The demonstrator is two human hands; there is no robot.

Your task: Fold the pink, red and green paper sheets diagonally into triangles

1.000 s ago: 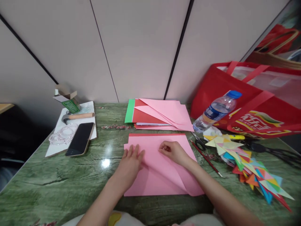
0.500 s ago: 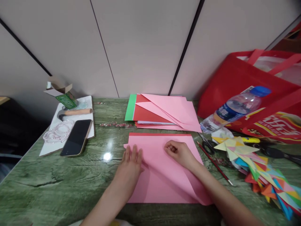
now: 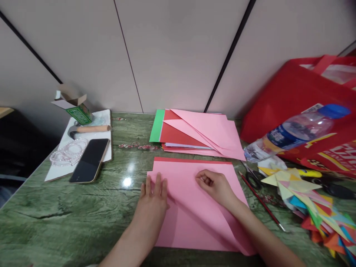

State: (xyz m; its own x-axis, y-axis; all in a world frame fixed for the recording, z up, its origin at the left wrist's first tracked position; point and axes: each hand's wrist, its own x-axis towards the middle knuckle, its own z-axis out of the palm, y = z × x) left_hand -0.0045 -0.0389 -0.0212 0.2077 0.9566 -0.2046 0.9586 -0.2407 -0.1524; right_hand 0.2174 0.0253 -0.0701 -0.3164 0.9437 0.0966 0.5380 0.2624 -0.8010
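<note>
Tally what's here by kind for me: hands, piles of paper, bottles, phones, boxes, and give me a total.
Hands: 2, the left hand and the right hand
Piles of paper: 2, the front pile under the hands and the back pile
Bottles: 1 bottle
Phones: 1 phone
Boxes: 1 box
Total: 7

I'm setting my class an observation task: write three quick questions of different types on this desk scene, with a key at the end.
1. True or false: the right hand has all its fingers spread wide.

2. What colour is the cap of the plastic bottle? a) green b) blue c) white

3. Fill in: The left hand is on the pink paper; the phone lies to the person's ___ of that paper.

Key: 1 false, the right hand has curled fingers; 2 b; 3 left.
</note>
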